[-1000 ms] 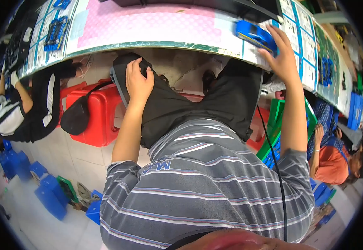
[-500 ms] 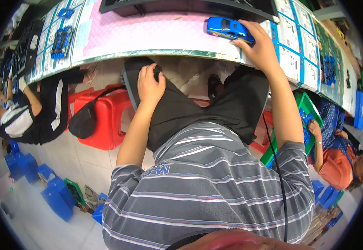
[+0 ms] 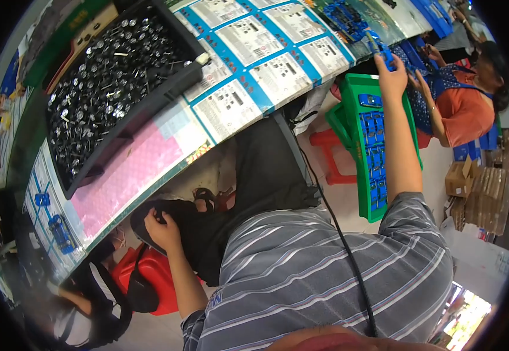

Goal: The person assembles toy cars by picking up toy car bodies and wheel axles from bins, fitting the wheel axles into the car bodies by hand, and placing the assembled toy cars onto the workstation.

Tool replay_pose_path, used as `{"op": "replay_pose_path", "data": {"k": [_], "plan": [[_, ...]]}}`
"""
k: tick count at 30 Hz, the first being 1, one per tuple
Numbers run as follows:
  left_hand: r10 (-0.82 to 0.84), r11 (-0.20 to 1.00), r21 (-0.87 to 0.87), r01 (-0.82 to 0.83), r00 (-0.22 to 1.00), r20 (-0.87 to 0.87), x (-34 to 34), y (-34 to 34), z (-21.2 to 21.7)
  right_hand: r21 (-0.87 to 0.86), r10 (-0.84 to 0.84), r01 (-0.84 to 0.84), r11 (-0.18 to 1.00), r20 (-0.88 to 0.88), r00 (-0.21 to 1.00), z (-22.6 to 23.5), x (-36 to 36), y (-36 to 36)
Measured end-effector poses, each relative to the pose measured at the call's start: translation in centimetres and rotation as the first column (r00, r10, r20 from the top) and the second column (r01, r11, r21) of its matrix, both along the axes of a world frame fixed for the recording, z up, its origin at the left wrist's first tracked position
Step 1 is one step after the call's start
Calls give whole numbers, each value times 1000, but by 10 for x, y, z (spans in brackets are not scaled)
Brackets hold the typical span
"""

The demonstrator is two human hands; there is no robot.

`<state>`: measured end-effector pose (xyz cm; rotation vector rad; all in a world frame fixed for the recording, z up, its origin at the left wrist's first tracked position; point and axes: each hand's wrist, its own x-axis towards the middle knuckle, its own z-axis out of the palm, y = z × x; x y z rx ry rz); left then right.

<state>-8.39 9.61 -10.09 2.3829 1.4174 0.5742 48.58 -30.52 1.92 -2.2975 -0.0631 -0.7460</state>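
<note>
My right hand (image 3: 392,75) is stretched far to the right and grips a small blue toy car (image 3: 385,56). It is above the far end of a green crate (image 3: 357,93) holding several blue toy cars (image 3: 376,153). My left hand (image 3: 161,228) rests on my dark-trousered knee under the table edge. Its fingers are bent on the black cloth and I see nothing in it.
A black tray (image 3: 167,88) of small metal parts sits on the table beside a pink mat (image 3: 127,178) and printed sheets (image 3: 266,64). Another blue car (image 3: 59,229) lies far left. A person in orange (image 3: 470,111) sits right, cardboard boxes (image 3: 481,198) behind. A red stool (image 3: 160,279) stands below.
My right hand has carried the blue toy car off the table and out to the right, over the green crate. My head has turned right. The left hand has stayed on my knee.
</note>
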Motion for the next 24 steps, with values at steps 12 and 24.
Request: {"op": "replay_pose_path", "data": {"k": [12, 24], "plan": [[-82, 997, -2, 83, 992, -91, 33, -6, 1, -346, -232, 180, 921, -117, 966, -29, 120, -24], [-152, 988, -7, 154, 969, -193, 48, -8, 4, -293, 45, -27, 956, 54, 998, -28, 107, -36]]}}
